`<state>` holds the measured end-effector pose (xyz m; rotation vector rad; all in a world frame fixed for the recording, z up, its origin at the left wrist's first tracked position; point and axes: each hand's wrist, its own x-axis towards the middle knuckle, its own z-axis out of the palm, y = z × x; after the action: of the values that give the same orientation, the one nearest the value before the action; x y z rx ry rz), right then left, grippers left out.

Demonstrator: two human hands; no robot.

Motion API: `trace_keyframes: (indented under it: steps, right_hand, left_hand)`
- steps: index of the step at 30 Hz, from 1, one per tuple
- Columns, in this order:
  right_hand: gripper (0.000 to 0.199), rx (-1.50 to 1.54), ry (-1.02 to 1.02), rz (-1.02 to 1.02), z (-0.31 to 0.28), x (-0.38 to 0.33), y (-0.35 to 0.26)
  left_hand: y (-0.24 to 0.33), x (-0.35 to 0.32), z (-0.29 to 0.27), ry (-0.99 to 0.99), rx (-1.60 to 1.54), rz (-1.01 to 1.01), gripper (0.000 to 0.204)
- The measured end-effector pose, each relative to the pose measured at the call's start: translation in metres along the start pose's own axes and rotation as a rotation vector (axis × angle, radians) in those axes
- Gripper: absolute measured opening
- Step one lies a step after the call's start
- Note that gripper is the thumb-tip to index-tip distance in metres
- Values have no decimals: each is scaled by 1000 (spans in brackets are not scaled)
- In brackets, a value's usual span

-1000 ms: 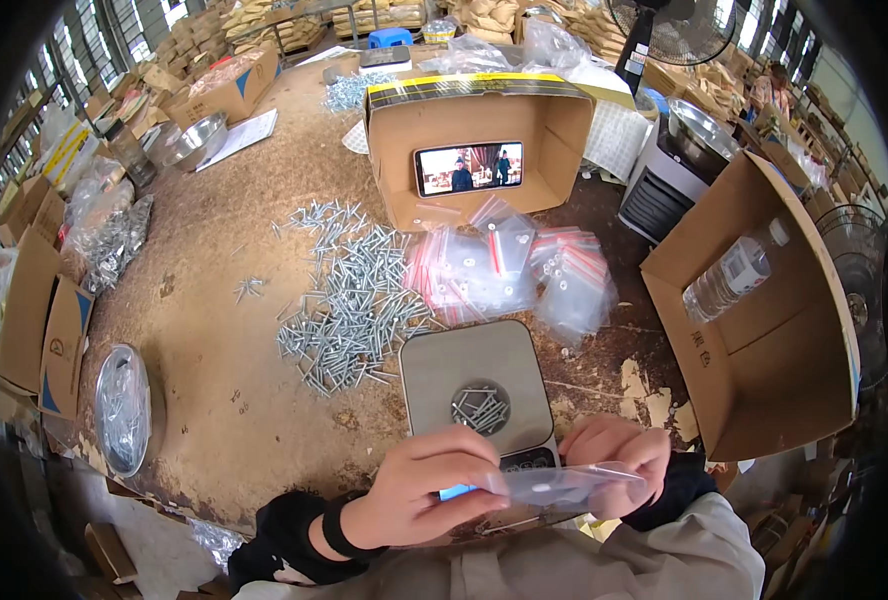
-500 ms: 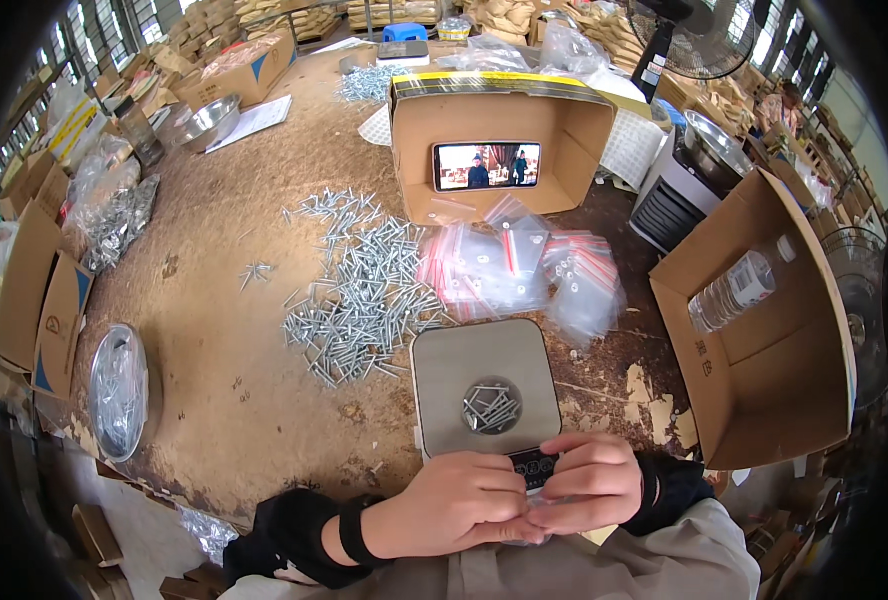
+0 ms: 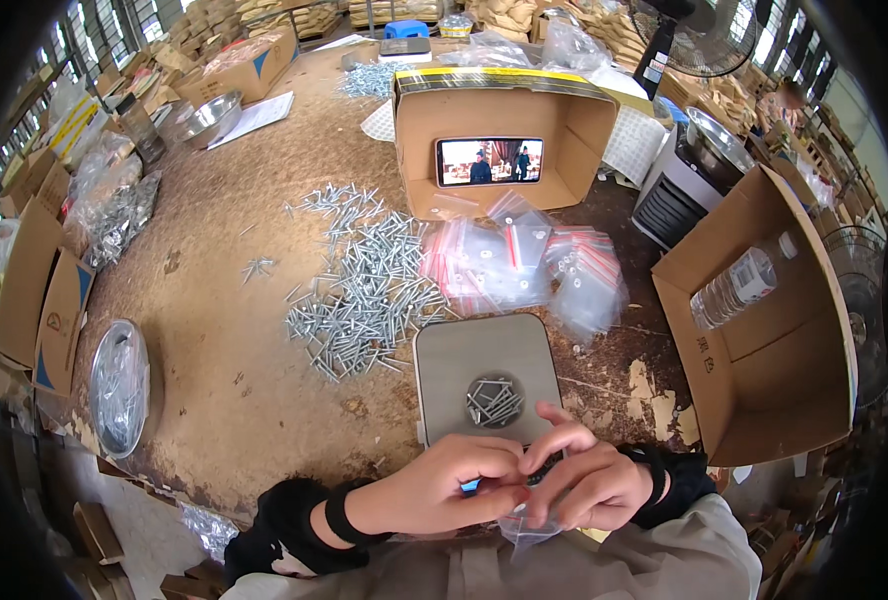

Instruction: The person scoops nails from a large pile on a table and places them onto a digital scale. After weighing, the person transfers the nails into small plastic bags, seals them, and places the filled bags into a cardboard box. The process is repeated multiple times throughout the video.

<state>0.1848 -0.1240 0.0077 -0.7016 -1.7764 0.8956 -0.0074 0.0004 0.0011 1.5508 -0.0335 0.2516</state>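
A clear zip bag hangs below my fingers, just in front of the kitchen scale. My left hand is closed on its edge from the left, thumb and fingers pinched together. From the right, my right hand pinches the same bag, its index finger raised and bent. A small round dish on the scale holds several silvery screws. My hands partly cover the scale's front panel. Beyond it lie a large heap of loose screws and overlapping clear zip bags with red strips.
A phone showing a video leans inside an open carton at the back. To the right, another carton holds a plastic bottle. A metal bowl with plastic in it stands at the left edge.
My fingers have shifted on the zip bag, and more of it now hangs into view below them. My right index finger has lifted. The screws in the dish look the same.
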Motion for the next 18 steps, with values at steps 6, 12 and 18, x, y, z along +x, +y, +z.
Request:
trace_keyframes:
  steps: [6, 12, 18]
  right_hand:
    - [6, -547, -70, -51, 14, -4, 2]
    - [3, -619, 3, -26, 13, 4, -1]
    - [14, -818, -206, -84, 6, 25, -3]
  left_hand:
    - [-4, -4, -5, 156, -188, 4, 22]
    - [18, -7, -1, 136, -41, 107, 62]
    - [-3, -8, -6, 48, 131, 61, 68]
